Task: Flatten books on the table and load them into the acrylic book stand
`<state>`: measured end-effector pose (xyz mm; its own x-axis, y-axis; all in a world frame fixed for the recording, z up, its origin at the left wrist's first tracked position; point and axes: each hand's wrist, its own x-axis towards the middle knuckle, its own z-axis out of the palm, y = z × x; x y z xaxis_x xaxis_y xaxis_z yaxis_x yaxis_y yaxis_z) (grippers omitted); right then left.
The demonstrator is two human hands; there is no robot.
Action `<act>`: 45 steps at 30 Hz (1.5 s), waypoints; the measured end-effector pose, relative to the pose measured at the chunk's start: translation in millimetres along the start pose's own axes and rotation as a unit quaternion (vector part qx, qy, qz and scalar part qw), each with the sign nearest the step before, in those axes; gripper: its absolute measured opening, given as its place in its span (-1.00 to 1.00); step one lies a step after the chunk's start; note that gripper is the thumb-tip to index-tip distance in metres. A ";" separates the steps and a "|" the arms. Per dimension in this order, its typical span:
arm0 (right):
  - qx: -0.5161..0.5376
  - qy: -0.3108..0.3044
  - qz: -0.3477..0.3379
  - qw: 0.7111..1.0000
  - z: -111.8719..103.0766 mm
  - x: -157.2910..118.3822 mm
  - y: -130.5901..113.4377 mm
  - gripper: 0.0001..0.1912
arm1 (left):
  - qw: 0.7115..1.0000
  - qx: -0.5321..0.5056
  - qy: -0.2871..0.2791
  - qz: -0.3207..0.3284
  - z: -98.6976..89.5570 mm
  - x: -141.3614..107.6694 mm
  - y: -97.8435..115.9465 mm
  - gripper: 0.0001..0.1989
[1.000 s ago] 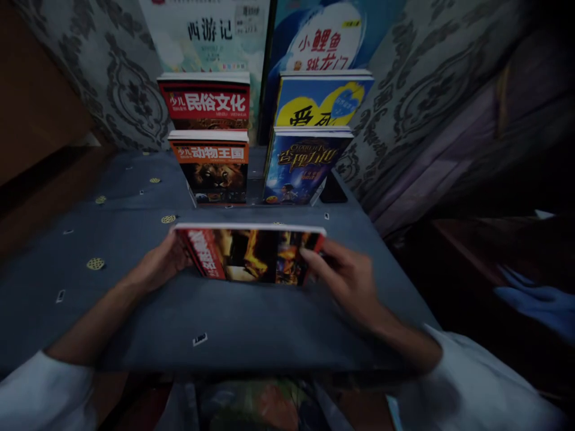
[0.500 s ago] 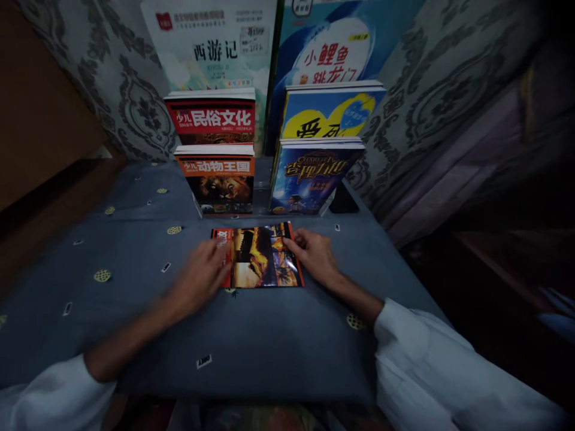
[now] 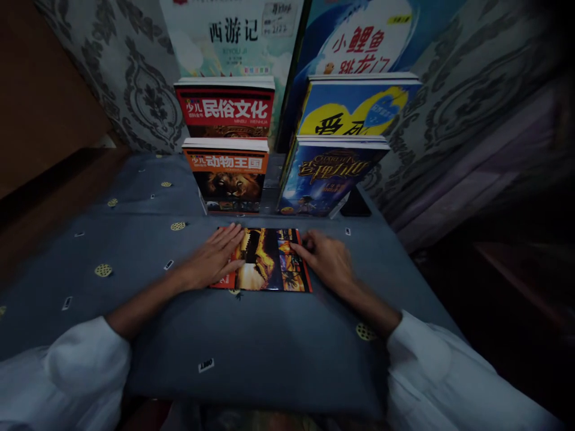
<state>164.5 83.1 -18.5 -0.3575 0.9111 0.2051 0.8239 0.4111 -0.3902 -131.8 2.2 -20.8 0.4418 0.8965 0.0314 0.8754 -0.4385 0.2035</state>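
A thin book (image 3: 265,260) with a golden picture on its cover lies sideways on the blue cloth. Over its left, red-titled end rests my left hand (image 3: 215,257), laid flat with the fingers stretched out. At the book's right edge is my right hand (image 3: 327,257); its thumb lies on the cover and the other fingers are curled at the edge, partly hidden. Behind the book stand an orange-titled lion book (image 3: 231,179) on the left and a dark blue book (image 3: 330,176) on the right.
Further back stand a red book (image 3: 229,111), a blue and yellow book (image 3: 359,108) and two large books (image 3: 233,54) against patterned fabric. A dark flat object (image 3: 357,203) lies behind the blue book. The cloth-covered table (image 3: 269,353) ends near my body.
My left hand has moved onto the book's left end and spread flat. My right hand stays at the right edge. The view has shifted, so the standing books appear larger.
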 end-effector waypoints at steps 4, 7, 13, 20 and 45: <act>0.003 -0.002 -0.170 0.985 6.4 1.0 -27.0 -0.75 | 0.999 0.010 0.027 0.013 6.7 -0.7 0.7 -0.29; 0.030 -0.087 -0.326 0.941 23.0 1.3 -56.9 -0.57 | 0.999 0.011 0.034 0.016 8.5 -2.4 1.6 -0.28; 0.026 -0.122 -0.306 0.944 32.7 5.5 -49.8 -0.38 | 0.998 0.022 0.052 0.013 11.7 -2.0 -0.5 -0.28; 0.070 -0.106 -0.230 0.965 12.0 12.9 18.7 -0.42 | 0.998 0.024 0.054 0.015 13.0 -2.7 -3.1 -0.28; 0.192 -0.142 -0.172 0.956 3.2 23.6 27.4 -0.32 | 0.951 -0.043 -0.121 0.283 -2.5 57.5 87.7 -0.48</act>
<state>177.3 116.0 -27.2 -0.7278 0.6693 0.1494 0.4341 0.6183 -0.6552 -30.1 15.4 1.3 0.8782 0.4741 -0.0638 0.4700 -0.8301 0.3001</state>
